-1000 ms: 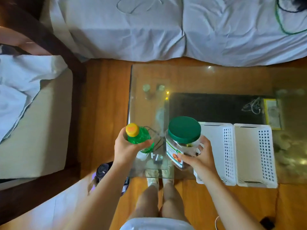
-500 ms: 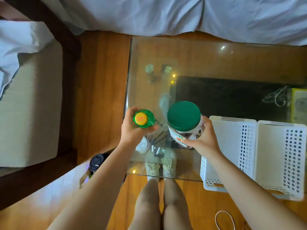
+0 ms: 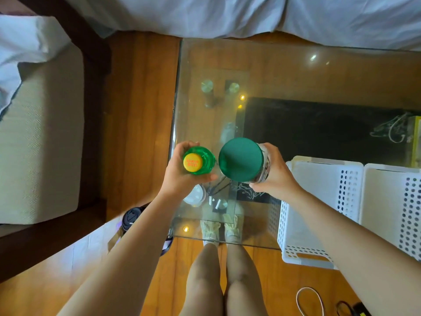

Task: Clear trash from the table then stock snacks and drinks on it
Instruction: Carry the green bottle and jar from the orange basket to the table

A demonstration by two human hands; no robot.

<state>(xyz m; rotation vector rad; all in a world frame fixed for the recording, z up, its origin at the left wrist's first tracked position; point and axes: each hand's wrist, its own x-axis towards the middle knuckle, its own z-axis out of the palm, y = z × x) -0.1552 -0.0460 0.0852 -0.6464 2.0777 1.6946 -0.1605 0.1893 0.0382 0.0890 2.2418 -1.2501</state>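
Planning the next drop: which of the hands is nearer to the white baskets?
Right. The right hand, gripping the green-lidded jar, is just left of the white baskets. The left hand, holding the green bottle, is farther left, beyond the jar.

white bedsheet far side | beige cushion left | cable loop on wooden floor

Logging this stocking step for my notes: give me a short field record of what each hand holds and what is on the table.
left hand: grips green bottle with yellow cap, upright
right hand: grips clear jar with dark green lid, upright
surface: glass table, both items over its near-left part
contact with the glass: cannot tell
also on table: two white perforated baskets, right of the jar
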